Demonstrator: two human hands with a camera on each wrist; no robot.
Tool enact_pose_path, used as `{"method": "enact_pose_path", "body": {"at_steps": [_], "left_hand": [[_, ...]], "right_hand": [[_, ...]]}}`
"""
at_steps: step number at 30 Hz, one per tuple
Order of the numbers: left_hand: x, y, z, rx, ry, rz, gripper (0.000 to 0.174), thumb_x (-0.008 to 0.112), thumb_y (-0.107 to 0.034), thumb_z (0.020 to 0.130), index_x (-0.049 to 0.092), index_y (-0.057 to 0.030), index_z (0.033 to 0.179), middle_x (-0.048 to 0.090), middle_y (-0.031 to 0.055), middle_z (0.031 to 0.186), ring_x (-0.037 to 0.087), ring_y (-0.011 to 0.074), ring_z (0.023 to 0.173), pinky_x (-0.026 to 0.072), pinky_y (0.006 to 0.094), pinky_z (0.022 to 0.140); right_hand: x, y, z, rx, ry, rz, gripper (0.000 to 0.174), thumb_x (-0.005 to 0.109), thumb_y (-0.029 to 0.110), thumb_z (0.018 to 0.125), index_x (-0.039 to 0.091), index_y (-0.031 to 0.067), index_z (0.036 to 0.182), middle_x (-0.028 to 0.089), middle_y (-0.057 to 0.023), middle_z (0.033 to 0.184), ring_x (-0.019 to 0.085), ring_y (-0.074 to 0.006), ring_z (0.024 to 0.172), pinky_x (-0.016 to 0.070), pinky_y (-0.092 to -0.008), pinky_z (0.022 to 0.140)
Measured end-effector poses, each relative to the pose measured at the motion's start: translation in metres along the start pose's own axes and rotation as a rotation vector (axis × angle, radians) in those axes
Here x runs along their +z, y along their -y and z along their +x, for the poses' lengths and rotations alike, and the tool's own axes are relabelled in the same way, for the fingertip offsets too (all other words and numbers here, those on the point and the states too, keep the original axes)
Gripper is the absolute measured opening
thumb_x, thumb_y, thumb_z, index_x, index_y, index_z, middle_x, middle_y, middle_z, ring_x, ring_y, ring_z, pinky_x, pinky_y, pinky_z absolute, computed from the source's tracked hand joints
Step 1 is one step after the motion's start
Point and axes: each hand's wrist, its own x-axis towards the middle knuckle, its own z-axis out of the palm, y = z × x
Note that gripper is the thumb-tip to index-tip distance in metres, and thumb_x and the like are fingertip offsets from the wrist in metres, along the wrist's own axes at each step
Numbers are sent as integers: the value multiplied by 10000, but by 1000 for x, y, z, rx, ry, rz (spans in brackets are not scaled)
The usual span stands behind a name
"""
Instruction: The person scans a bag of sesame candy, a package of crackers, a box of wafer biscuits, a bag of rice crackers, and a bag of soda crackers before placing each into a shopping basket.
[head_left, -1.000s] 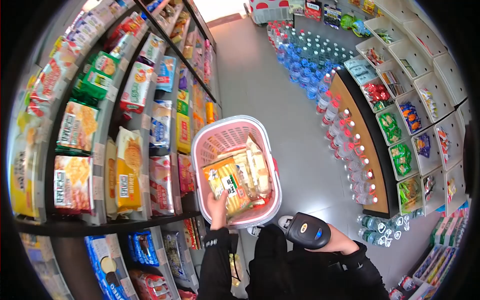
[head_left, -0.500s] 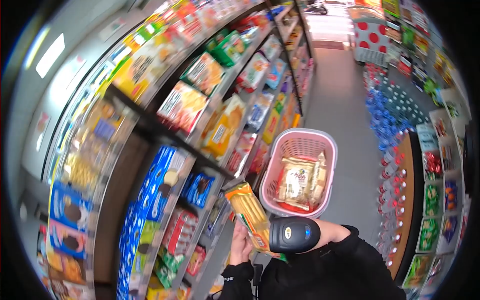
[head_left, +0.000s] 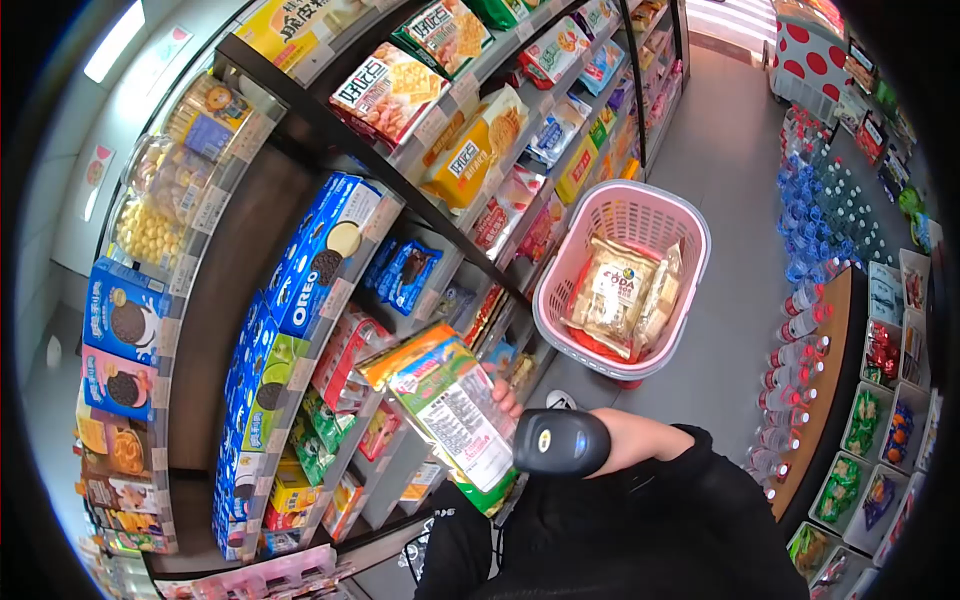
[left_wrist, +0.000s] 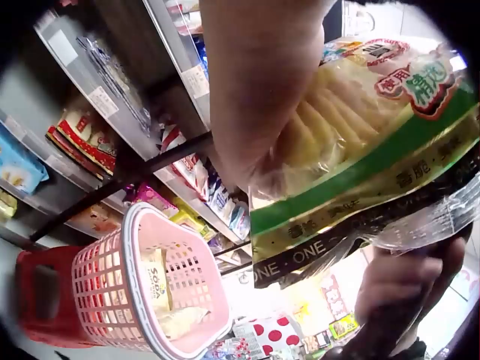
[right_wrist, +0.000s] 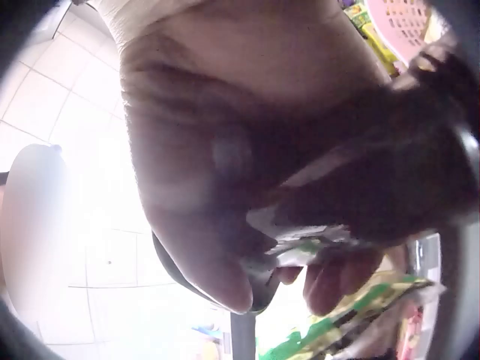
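Observation:
My left hand [head_left: 505,398] grips a snack package [head_left: 455,415], its white printed label facing up in the head view. In the left wrist view, yellow contents show through the package [left_wrist: 337,124] beside the left hand [left_wrist: 259,82]. Curled round a black scanner [head_left: 565,443], my right hand [head_left: 635,440] is just right of the package. The right wrist view shows the right hand [right_wrist: 240,135] from close up, with the package [right_wrist: 352,322] beyond its fingers. A pink basket [head_left: 695,215] ahead holds a soda-cracker package [head_left: 612,290] and another pale package [head_left: 658,300].
Shelves of packaged snacks [head_left: 385,90] stand on the left, with blue cookie boxes [head_left: 325,250] close by. Bottles [head_left: 795,360] line the right side of the grey floor [head_left: 735,160], next to a wooden-edged display [head_left: 835,370] and snack bins [head_left: 845,490].
My left hand has taken the orange snack package out of the basket, moved it left and turned its labelled side up. The scanner stays in my right hand. The head view has swung left.

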Motion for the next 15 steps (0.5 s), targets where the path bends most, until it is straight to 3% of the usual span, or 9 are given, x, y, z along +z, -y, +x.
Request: {"method": "enact_pose_path", "body": {"at_steps": [1, 3, 5, 8, 15], "left_hand": [[-6, -1, 4, 27, 80, -2, 623, 499, -452, 745, 325, -32, 1171, 406, 89, 813, 409, 199, 743, 338, 326, 686], [0, -6, 5, 40, 19, 44, 561, 475, -426, 768, 355, -31, 1148, 417, 83, 777, 415, 193, 705, 341, 311, 648], [8, -13, 7, 63, -36, 96, 503, 450, -400, 791, 385, -30, 1126, 427, 78, 740, 420, 187, 668, 343, 296, 610], [12, -16, 10, 95, 76, 122, 488, 454, -383, 799, 381, -32, 1131, 424, 72, 725, 417, 172, 644, 342, 294, 593], [-2, -23, -1, 107, 63, 147, 494, 452, -384, 803, 372, -18, 1125, 423, 76, 724, 420, 177, 643, 349, 289, 598]], "right_hand": [[-2, -4, -4, 37, -20, -9, 401, 668, 107, 627, 496, 17, 978, 581, -72, 871, 523, -132, 800, 410, -278, 747], [-2, -5, -10, 68, -118, 40, 376, 673, 101, 626, 511, 10, 953, 586, -67, 866, 520, -128, 807, 406, -278, 762], [-1, -17, -14, 67, -97, 49, 388, 677, 102, 626, 509, 11, 964, 583, -66, 879, 517, -125, 810, 404, -275, 765], [1, -12, -13, 98, -75, 46, 401, 682, 105, 624, 505, 9, 972, 581, -63, 891, 514, -122, 810, 400, -271, 764], [6, -6, -4, 136, -33, 145, 404, 683, 99, 619, 501, 6, 966, 577, -45, 871, 498, -106, 797, 396, -265, 757]]}}
